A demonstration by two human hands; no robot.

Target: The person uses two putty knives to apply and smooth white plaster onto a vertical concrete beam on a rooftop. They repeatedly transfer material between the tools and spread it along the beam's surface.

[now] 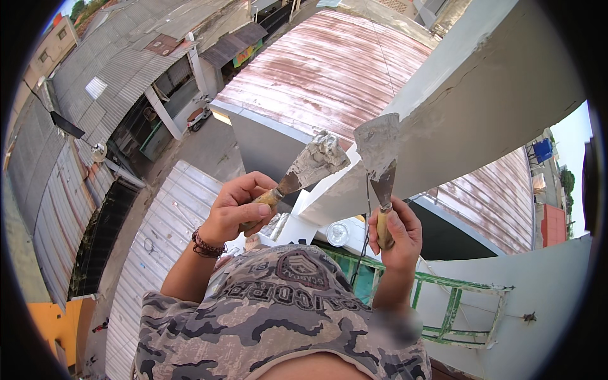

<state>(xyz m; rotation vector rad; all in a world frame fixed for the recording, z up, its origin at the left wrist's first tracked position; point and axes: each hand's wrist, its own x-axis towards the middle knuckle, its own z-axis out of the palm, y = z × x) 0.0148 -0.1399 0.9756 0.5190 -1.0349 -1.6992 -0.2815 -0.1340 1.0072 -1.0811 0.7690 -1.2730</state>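
Observation:
My left hand (244, 206) is closed round the wooden handle of a putty knife (288, 183). A thick lump of grey filler (323, 154) sits on that blade. In my right hand (398, 231) is a second putty knife (382, 180), held upright by its wooden handle, its wide blade smeared with grey filler. The two blades are apart, side by side in front of me. Behind the right blade runs a pale concrete beam (481, 120) with a cracked, rough edge; whether the blade touches it I cannot tell.
Below me stands a green metal frame (453, 310) beside a pale wall (538, 285). A round clear container (337, 234) and a dark cable (362, 253) are close by. Rusty corrugated roofs (329, 63) and a street with a parked scooter (198, 116) lie far below.

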